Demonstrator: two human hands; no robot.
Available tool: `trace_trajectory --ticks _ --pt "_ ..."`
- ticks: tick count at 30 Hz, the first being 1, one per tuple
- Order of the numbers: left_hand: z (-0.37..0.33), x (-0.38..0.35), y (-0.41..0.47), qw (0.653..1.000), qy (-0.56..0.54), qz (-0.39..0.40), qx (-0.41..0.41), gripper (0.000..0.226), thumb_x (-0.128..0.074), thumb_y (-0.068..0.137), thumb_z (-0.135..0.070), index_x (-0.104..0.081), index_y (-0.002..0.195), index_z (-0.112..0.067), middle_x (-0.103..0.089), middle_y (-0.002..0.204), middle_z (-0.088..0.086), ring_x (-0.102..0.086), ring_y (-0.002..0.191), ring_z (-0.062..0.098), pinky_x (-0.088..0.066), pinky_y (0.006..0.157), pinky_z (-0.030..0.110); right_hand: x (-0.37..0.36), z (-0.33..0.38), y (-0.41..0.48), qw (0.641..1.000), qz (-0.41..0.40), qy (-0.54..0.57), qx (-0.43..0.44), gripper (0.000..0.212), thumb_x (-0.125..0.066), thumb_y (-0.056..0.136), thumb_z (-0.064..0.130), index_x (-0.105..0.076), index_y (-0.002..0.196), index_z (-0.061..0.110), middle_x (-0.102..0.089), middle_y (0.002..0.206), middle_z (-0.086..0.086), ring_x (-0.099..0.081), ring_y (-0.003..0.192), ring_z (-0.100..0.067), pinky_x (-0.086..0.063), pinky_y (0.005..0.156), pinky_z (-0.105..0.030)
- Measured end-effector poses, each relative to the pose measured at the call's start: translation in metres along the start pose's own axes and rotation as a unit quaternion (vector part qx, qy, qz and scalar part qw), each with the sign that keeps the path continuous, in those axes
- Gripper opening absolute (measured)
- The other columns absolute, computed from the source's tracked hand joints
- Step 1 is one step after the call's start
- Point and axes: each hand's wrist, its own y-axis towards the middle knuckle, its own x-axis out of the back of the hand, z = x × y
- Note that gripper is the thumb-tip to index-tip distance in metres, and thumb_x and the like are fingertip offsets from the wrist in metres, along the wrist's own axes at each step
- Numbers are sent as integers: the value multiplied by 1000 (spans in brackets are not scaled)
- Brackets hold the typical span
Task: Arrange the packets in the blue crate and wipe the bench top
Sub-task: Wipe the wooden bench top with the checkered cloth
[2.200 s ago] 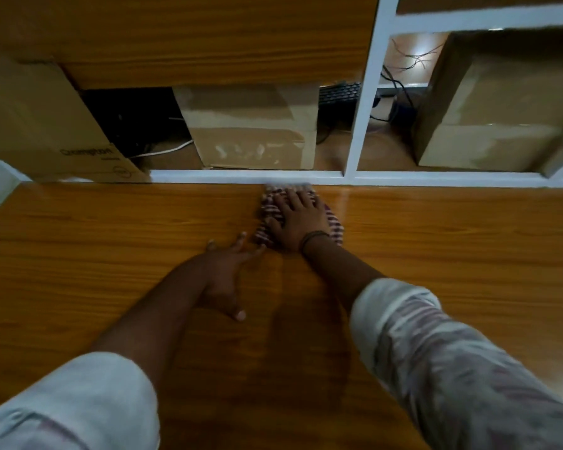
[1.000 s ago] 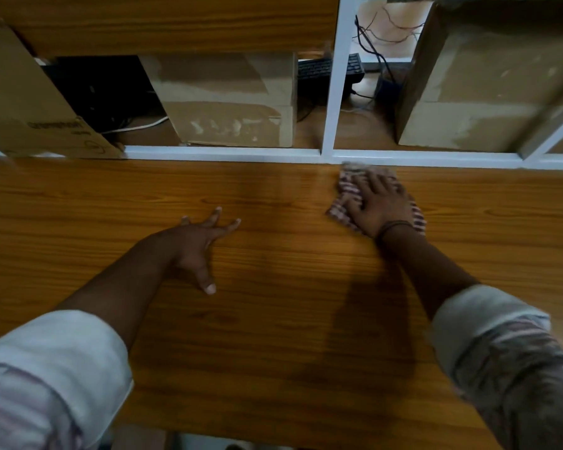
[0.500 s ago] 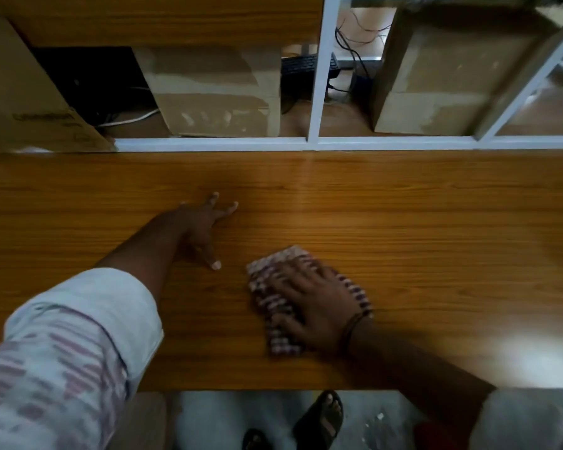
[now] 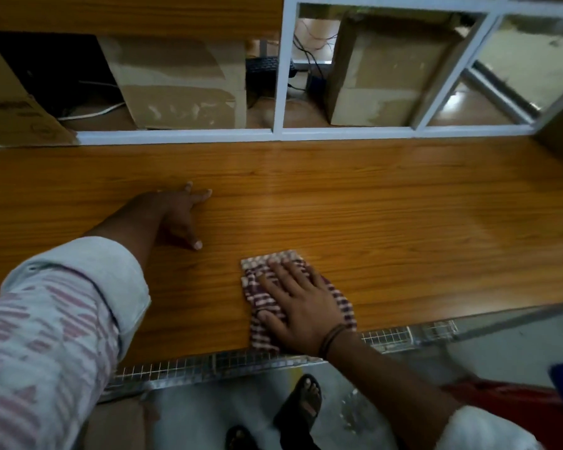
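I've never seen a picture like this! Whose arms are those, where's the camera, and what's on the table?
No machine here: these are a person's own arms. The camera sits on their head and looks down. The right hand lies flat on a checked cloth, pressing it on the wooden bench top near its front edge. The left hand rests on the wood, fingers spread, holding nothing. Cardboard boxes stand behind the bench, and a sandalled foot shows below.
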Motion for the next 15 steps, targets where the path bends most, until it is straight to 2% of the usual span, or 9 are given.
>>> trace_trajectory --ticks 2,4,5,7,11,15 --pt "-8 -1 -2 1000 4 1 -1 135 -93 65 -37 8 154 -47 25 163 5 0 152 41 -20 121 55 2 -28 -6 998 -13 -2 -69 68 -21 97 69 -20 157 38 -15 166 4 -10 154 -22 -9 122 -51" --pt "-28 -4 -7 999 7 -21 -23 120 -88 74 -25 -3 157 -42 11 167 9 -11 151 41 -28 118 52 7 -60 -8 988 -15 -13 -152 69 -17 96 70 -16 158 39 -12 166 4 -9 154 -20 -7 122 -48" --pt "-40 -5 -10 998 8 -38 -41 113 -86 76 -23 -10 157 -40 4 168 9 -15 150 40 -30 117 50 10 -73 -9 982 -16 -10 -190 70 -16 95 70 -14 158 39 -10 166 5 -8 154 -19 -7 123 -48" --pt "-67 -10 -10 995 12 -66 -73 110 -86 74 -33 -15 158 -39 1 168 6 -14 151 38 -23 119 51 14 -87 -9 970 -21 2 -244 71 -15 95 71 -11 158 39 -7 167 6 -5 154 -19 -5 123 -47" --pt "-121 -25 1 989 30 -76 -126 117 -84 67 -57 -14 159 -36 0 168 10 -11 152 37 -10 123 55 16 -88 -8 967 -28 1 -253 72 -13 95 70 -9 159 38 -5 167 4 -4 154 -20 -5 123 -48" --pt "-170 -23 9 987 65 -62 -136 125 -83 62 -67 -10 159 -37 3 168 10 -8 152 39 -5 119 65 16 -102 -4 972 -24 -3 -233 74 -7 92 73 -7 158 40 -5 167 5 -2 154 -19 -5 123 -48"
